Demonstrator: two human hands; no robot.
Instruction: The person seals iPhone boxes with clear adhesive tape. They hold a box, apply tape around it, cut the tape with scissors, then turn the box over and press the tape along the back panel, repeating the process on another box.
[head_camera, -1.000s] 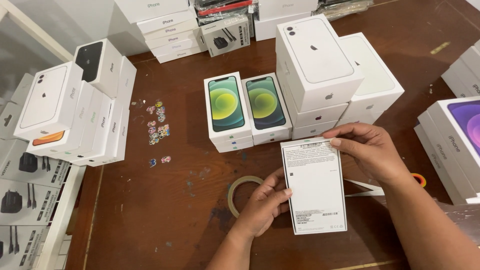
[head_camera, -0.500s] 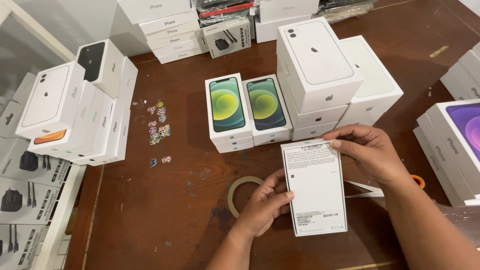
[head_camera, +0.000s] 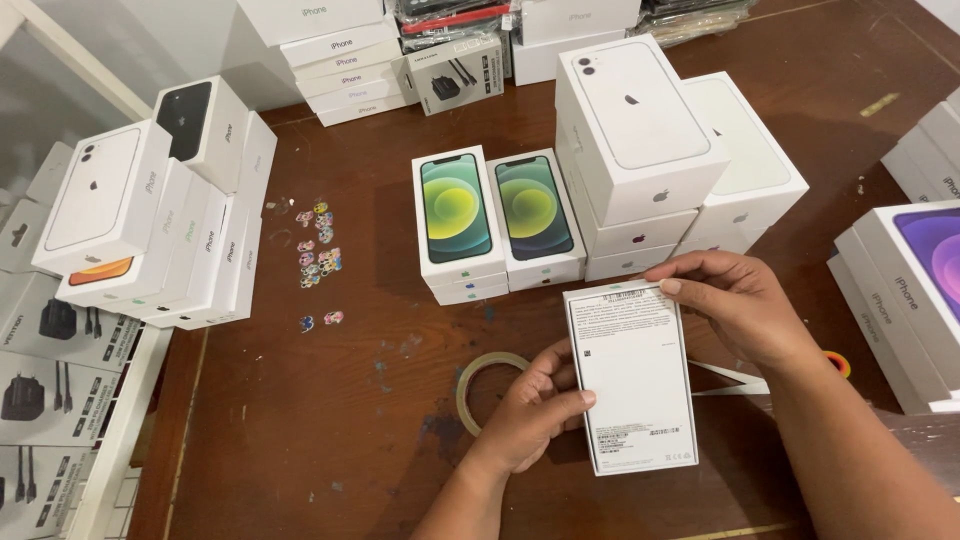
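At the far left edge, charger boxes (head_camera: 45, 370) lie flat beside the brown counter (head_camera: 300, 440). Next to them a pile of white phone boxes (head_camera: 150, 220) leans at the counter's left side, one with a black phone pictured on its lid. Small coloured stickers (head_camera: 315, 255) are scattered on the wood just right of that pile. A tape roll (head_camera: 475, 385) lies flat near the middle, partly hidden by the left hand (head_camera: 535, 410). That hand is closed on the lower left edge of a white box (head_camera: 632, 375), thumb on the upturned face, fingers underneath. The box is held face down just above the counter, label side up, between both hands. Behind it two green-phone boxes (head_camera: 495, 215) lie side by side on lower boxes, and a taller stack of white boxes (head_camera: 650, 150) stands to their right. The right hand (head_camera: 740, 305) grips the box's upper right corner, fingertips curled over its top edge. Scissors (head_camera: 740, 378) with an orange handle lie under the right wrist. At the far right sits a purple-phone box (head_camera: 915, 290) on more boxes.
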